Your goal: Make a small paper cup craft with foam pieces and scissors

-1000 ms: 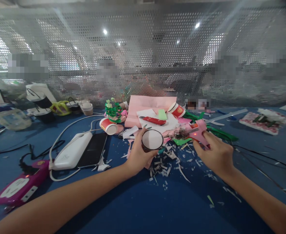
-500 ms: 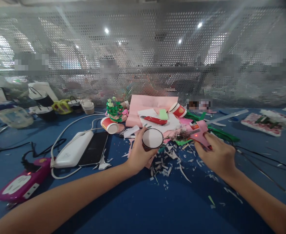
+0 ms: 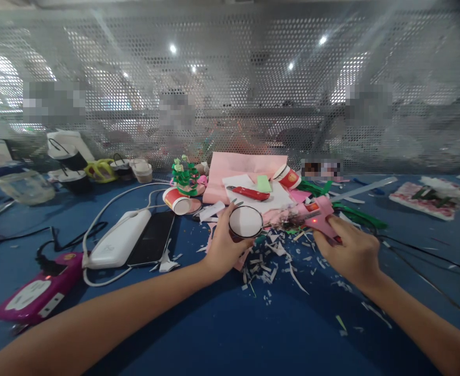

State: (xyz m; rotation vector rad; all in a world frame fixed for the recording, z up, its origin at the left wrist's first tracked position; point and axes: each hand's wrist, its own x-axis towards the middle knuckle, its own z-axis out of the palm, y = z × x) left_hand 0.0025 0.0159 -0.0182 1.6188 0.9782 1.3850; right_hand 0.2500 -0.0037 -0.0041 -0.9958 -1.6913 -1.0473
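My left hand is wrapped round a small paper cup with a white round face and a dark rim turned toward me. In my right hand is a pink hot glue gun, its small red light lit and a clear glue stick sticking out of its back. The gun's nozzle points left, close to the cup's right edge; whether they touch I cannot tell. Behind the cup, a red utility knife rests on white paper and pink paper.
Paper scraps litter the table. Left are a phone, a white power bank and a purple power strip. Red paper cups and a green paper plant stand farther back, before a perforated metal screen.
The glue gun has tilted slightly and its nozzle has come a little nearer the cup. My left hand and the cup stay almost still.
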